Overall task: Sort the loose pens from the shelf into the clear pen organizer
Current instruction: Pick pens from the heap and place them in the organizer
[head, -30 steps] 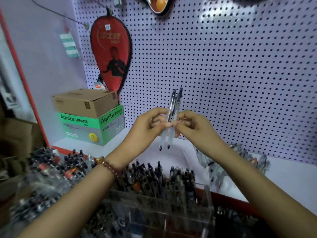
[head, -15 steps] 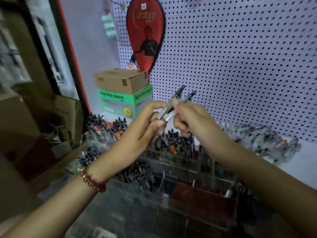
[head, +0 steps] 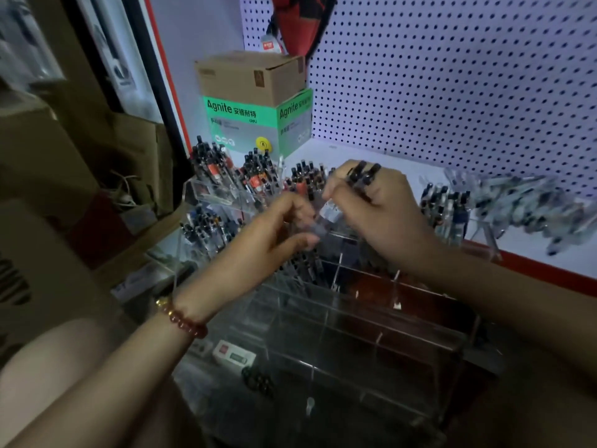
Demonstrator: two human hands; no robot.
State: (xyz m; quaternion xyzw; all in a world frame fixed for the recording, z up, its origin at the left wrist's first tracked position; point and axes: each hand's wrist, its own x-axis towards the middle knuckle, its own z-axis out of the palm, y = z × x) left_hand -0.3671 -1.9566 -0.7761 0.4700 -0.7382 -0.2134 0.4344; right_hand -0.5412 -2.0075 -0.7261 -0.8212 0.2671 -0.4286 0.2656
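Two clear pens with black tops are held tilted above the clear pen organizer. My right hand grips their upper barrels, black tops sticking out above the fingers. My left hand pinches the lower ends of the barrels, just over a middle compartment. Back and left compartments of the organizer hold several upright pens. A loose heap of pens lies on the white shelf at the right.
A green Agnite box with a brown carton on top stands at the shelf's back left, against the pegboard. A red paddle case hangs above. Brown cartons fill the left. The organizer's front compartments look dark and mostly empty.
The view has tipped down towards the organizer. Both hands have brought the two pens down from in front of the pegboard to just above the organizer's compartments.
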